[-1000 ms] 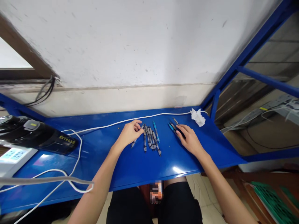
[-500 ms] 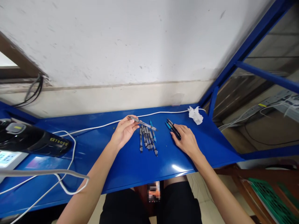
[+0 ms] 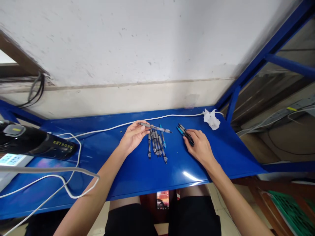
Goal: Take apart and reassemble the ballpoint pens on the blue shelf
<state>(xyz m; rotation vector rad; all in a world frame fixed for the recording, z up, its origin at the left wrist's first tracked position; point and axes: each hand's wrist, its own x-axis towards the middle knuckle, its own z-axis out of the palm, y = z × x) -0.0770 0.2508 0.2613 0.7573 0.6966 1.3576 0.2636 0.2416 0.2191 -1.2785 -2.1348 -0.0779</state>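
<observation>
Between the thumb and fingers of my left hand [image 3: 135, 136] is a grey and clear pen [image 3: 157, 128], held above the blue table [image 3: 137, 173] with its tip to the right. Below it, several grey pens [image 3: 155, 142] lie side by side, next to a blue pen [image 3: 163, 137]. My right hand [image 3: 199, 146] is closed around a small bunch of dark and blue pens [image 3: 185, 133], low over the table right of the row. How many pens are in that bunch is hard to tell.
Crumpled white tissue [image 3: 211, 119] lies at the back right. A white cable [image 3: 110, 128] runs along the back edge and loops at the left. A black device [image 3: 36, 142] and a white power strip [image 3: 12, 167] are at the left. The wall [image 3: 147, 95] stands behind.
The pen in my left hand has turned closer to level. The camera view has shifted slightly; my right hand keeps its bunch of pens.
</observation>
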